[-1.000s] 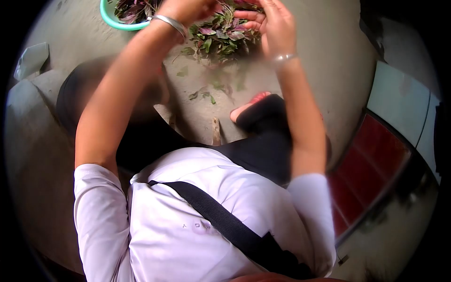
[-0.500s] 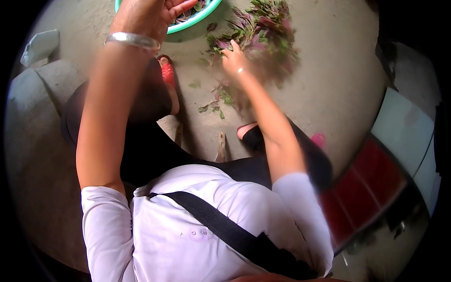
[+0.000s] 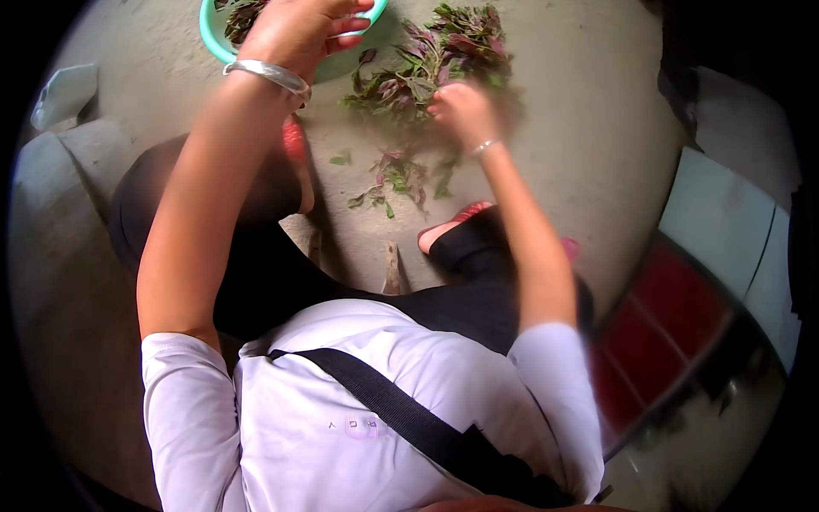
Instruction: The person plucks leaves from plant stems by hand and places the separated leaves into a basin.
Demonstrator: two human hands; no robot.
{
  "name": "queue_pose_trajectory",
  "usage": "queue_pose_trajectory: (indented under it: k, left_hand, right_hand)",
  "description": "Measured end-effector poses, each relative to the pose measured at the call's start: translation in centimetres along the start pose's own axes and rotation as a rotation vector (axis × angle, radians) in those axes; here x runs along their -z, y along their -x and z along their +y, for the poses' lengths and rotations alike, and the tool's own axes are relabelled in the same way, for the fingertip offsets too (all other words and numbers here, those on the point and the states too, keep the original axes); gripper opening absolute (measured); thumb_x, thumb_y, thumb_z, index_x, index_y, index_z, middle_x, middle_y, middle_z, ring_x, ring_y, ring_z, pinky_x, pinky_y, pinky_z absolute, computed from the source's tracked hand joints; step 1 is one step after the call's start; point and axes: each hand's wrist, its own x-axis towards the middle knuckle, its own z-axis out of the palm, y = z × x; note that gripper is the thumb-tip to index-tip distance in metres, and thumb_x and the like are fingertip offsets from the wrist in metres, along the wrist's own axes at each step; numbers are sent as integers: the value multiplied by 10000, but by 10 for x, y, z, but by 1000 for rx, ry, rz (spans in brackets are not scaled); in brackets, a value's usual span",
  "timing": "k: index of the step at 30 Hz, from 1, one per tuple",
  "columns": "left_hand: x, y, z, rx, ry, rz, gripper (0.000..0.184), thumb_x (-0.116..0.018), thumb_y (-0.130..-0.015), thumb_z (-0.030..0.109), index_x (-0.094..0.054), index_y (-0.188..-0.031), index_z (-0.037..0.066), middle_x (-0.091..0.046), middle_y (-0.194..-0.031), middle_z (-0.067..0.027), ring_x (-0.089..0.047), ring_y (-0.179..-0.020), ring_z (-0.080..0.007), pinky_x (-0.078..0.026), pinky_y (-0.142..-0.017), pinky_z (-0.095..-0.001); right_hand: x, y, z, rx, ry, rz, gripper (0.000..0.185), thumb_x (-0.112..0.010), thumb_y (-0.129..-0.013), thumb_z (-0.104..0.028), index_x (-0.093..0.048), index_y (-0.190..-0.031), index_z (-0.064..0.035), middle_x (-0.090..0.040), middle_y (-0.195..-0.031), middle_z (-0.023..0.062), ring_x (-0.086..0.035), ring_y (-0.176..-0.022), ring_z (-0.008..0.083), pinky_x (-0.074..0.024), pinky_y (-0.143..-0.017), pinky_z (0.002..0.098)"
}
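My left hand [image 3: 311,30] reaches over the near rim of a green plastic basin [image 3: 218,53], its visible fingers stretched out and slightly apart. Nothing shows between them, though the frame cuts off the hand's top. Inside the basin lie purple-green leaves [image 3: 243,21]. A heap of leafy purple-green stems [image 3: 409,72] rests on the floor to the right. At the heap's near side my right hand [image 3: 465,115], blurred by motion, has its fingers pinched together on some leaves. Smaller loose leaves [image 3: 397,175] are scattered below the heap.
My feet in red footwear [image 3: 473,211] stand on either side of the loose leaves. A piece of wood [image 3: 392,269] shows between my legs. On the right is a red and pale panelled object [image 3: 670,307]; a whitish container [image 3: 68,96] stands at far left.
My right hand has moved right and slightly down, its fingers drawing together at the leaves. My left hand has shifted right and down by the basin rim. The view has shifted slightly.
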Motion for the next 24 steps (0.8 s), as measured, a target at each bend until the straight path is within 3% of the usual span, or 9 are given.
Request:
queue_pose_trajectory:
  k: [3, 5, 8, 9, 10, 12, 16, 20, 24]
  left_hand:
    - [-4, 3, -15, -89, -341, -150, 169, -525, -844, 164, -599, -982, 101, -604, -866, 11, -555, -770, -84, -457, -687, -231]
    - [-8, 0, -26, -234, -663, -288, 213, -528, -832, 137, -586, -1026, 70, -610, -951, 0, -552, -826, -91, -457, -720, -247]
    - [-15, -2, -55, -241, -678, -499, 270, -593, -775, 140, -584, -1027, 44, -618, -824, -74, -558, -729, -116, -455, -660, -252]
    - [-17, 1, -64, -301, -678, -509, 261, -606, -762, 123, -586, -1011, 47, -615, -814, -65, -557, -699, -115, -455, -638, -255]
    - [-19, 0, -71, -203, -694, -556, 203, -583, -782, 89, -586, -974, 22, -612, -808, -43, -548, -707, -92, -447, -655, -230]
    - [-21, 1, -73, -105, -804, -632, 111, -566, -802, 66, -590, -892, 6, -597, -768, -4, -529, -684, -63, -429, -641, -199]
    - [-20, 6, -68, -2, -851, -635, 158, -587, -805, 115, -580, -919, 4, -597, -791, -1, -530, -716, -67, -425, -659, -202]
    - [-24, 15, -70, -104, -594, -642, 217, -594, -817, 195, -583, -945, 21, -588, -845, -3, -515, -795, -62, -412, -719, -211]
    - [-26, 17, -70, 68, -501, -827, 177, -580, -824, 173, -589, -898, 14, -601, -792, -8, -545, -745, -73, -425, -718, -206]
  right_hand:
    - [6, 26, -41, -47, 33, -58, 123, -503, -827, -159, -557, -788, -57, -575, -719, 25, -561, -627, 104, -443, -547, 204]
    - [5, 43, -64, -36, 71, -103, 128, -502, -827, -165, -552, -764, -65, -564, -700, 16, -539, -599, 92, -431, -533, 196]
    - [-2, 69, -95, 35, 143, -158, 90, -515, -819, -140, -532, -765, -70, -536, -688, -8, -507, -581, 66, -418, -520, 185]
    - [-6, 77, -104, 66, 136, -163, 59, -532, -806, -116, -532, -806, -56, -551, -724, 3, -509, -584, 65, -421, -529, 186]
    - [-11, 84, -111, 97, 128, -168, 74, -550, -793, -92, -533, -846, -43, -565, -759, 13, -511, -587, 63, -423, -539, 186]
    - [-10, 91, -117, 113, 106, -173, 230, -581, -769, -20, -489, -980, -29, -572, -881, 29, -531, -621, 56, -435, -554, 169]
    - [-11, 105, -125, 193, 79, -132, 254, -566, -777, -13, -477, -1015, -23, -574, -906, 36, -559, -681, 65, -441, -559, 171]
    - [-11, 118, -132, 141, 46, -146, 266, -555, -779, -6, -477, -1033, -17, -574, -905, 36, -556, -672, 65, -441, -574, 169]
    - [-17, 126, -140, 167, 88, -146, 262, -540, -792, -14, -477, -1047, -10, -575, -889, 34, -553, -665, 64, -439, -577, 171]
